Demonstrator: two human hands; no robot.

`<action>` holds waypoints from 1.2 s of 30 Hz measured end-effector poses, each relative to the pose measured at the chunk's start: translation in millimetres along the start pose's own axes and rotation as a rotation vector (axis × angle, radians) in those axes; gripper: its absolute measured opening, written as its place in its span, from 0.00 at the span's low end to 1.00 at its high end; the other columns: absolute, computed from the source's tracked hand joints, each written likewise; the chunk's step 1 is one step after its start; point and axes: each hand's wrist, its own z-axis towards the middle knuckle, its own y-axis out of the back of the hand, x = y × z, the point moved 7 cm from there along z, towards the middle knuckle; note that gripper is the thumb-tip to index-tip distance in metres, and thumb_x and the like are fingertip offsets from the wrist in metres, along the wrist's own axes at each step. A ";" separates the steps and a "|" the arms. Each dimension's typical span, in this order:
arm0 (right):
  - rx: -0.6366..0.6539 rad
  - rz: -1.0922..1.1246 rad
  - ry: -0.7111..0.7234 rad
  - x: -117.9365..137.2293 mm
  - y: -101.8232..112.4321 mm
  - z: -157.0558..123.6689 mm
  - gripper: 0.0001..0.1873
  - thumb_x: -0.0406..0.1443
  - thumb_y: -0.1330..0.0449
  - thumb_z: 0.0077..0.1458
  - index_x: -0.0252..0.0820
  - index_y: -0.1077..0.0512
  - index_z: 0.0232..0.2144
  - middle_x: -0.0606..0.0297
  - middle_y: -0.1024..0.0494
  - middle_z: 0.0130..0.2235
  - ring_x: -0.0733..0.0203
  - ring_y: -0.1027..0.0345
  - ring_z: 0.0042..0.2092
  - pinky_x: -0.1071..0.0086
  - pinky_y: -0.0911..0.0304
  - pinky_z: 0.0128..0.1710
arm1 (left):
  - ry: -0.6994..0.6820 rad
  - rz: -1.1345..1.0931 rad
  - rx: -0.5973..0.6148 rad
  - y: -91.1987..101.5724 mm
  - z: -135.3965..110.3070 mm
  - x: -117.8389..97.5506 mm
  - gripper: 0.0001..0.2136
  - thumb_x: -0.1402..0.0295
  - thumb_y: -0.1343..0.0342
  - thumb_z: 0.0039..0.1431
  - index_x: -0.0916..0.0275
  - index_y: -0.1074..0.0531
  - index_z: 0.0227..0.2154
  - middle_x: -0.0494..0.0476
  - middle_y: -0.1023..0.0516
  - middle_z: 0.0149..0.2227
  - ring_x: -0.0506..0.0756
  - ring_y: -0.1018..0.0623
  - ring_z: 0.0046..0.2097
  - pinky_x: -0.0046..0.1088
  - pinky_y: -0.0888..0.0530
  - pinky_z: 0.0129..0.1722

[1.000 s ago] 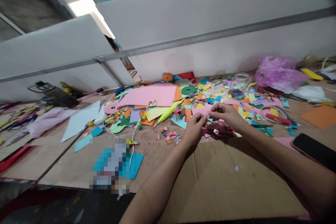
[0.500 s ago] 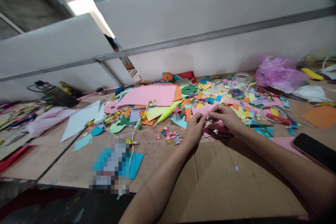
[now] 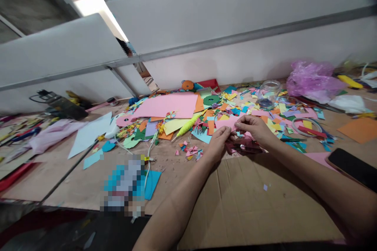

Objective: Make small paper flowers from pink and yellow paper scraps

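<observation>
While left hand point(image 3: 217, 143) seemingly pinches pink paper point(image 3: 226, 122), right hand point(image 3: 258, 131) likewise.

No txt, brand, no. or sign legible anywhere. Ref. pt = glass jar point(image 3: 268, 96): nothing readable on it. Pixelated item point(image 3: 126, 182), left of jar & nearer the viewer: any print blocked out. Small tub point(image 3: 112, 101), well left of jar: too small/blurry to read. Dark bottle point(image 3: 63, 106), farther left of jar: any markings illegible. Phone point(image 3: 350, 166), right of jar & nearer: dark face, 0 readable chars. Pink plastic bag point(image 3: 313, 82), just right of jar: crumpled, can't make out any lettering.
</observation>
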 end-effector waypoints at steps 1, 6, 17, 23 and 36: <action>0.002 -0.003 0.000 -0.3 -0.1 0.0 0.21 0.50 0.27 0.40 0.41 0.27 0.24 0.68 0.27 0.25 0.64 0.38 0.28 0.68 0.40 0.30 | 0.018 -0.024 0.003 -0.7 -0.2 1.5 0.23 0.45 0.38 0.51 0.64 0.28 0.30 0.53 0.26 0.26 0.49 0.27 0.29 0.24 0.31 0.31; 0.010 -0.021 0.015 0.4 -1.4 -0.9 0.20 0.49 0.28 0.42 0.41 0.28 0.24 0.68 0.28 0.26 0.64 0.38 0.28 0.68 0.40 0.31 | 0.053 -0.050 0.011 -0.9 0.1 8.2 0.23 0.45 0.37 0.50 0.63 0.29 0.30 0.53 0.27 0.27 0.49 0.28 0.29 0.25 0.30 0.32; 0.017 -0.081 0.068 0.6 -1.3 -1.5 0.18 0.48 0.31 0.47 0.41 0.28 0.25 0.68 0.28 0.26 0.63 0.36 0.29 0.67 0.39 0.32 | -0.112 0.269 -0.034 -1.2 -1.2 -15.9 0.18 0.50 0.43 0.58 0.61 0.34 0.27 0.50 0.33 0.27 0.49 0.32 0.30 0.27 0.34 0.34; 0.005 -0.180 0.119 1.6 0.6 -0.6 0.16 0.47 0.33 0.50 0.41 0.27 0.26 0.66 0.27 0.27 0.62 0.35 0.29 0.67 0.39 0.31 | -0.158 0.461 -0.032 -3.8 -5.2 -23.1 0.15 0.54 0.47 0.62 0.62 0.32 0.31 0.51 0.30 0.29 0.52 0.30 0.34 0.29 0.34 0.36; 0.042 -0.148 0.063 1.7 -5.4 -3.2 0.15 0.47 0.33 0.48 0.42 0.27 0.24 0.66 0.27 0.26 0.60 0.34 0.30 0.67 0.38 0.30 | -0.162 0.483 -0.037 -1.8 -5.1 -22.2 0.11 0.60 0.46 0.59 0.62 0.33 0.27 0.50 0.32 0.27 0.51 0.33 0.32 0.27 0.37 0.34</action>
